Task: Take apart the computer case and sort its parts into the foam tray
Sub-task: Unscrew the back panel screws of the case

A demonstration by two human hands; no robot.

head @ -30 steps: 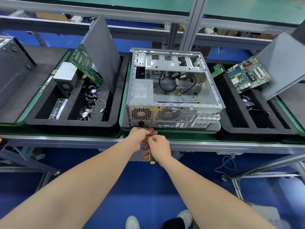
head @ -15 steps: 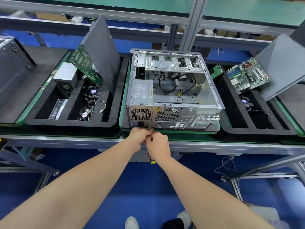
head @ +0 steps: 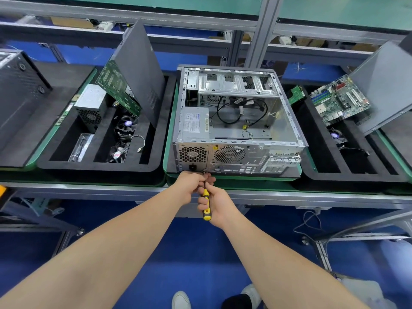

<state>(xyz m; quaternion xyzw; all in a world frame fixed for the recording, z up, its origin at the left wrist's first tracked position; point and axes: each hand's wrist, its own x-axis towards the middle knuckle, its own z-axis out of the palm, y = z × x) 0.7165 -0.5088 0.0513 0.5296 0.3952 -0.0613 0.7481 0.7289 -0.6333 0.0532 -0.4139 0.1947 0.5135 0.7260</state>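
The computer case (head: 276, 121) lies on its side in the middle of the bench (head: 312, 197), open face up and its rear panel (head: 256, 153) toward us. The power supply (head: 195, 122) is boxed into its near left corner and loose cables (head: 234, 108) run across the floor of the shell. At the bottom edge of that rear panel, just beside the power socket (head: 192, 167), the tip of the screwdriver (head: 206, 205) meets the metal. Half a second ago our two hands were bunched together there and the yellow-and-black handle was almost hidden. Now the right hand (head: 219, 204) has slid back down the handle, fingers wrapped round it, and most of the grip shows again between the hands. The left hand (head: 190, 184) has stayed at the front, fingers curled round the shaft near the tip to steady it. The case itself has not shifted. We read this as a fresh grip between turns on a screw that holds the power supply, so the screw is probably not out yet, though it is too small to see. Until it comes free, the supply cannot go over to the foam tray (head: 100, 169) on the left, where a grey supply unit (head: 90, 103), fans (head: 127, 126), a green board (head: 118, 90) and a leaning side panel (head: 138, 70) already sit. A second foam tray (head: 347, 178) on the right carries a motherboard (head: 340, 101).
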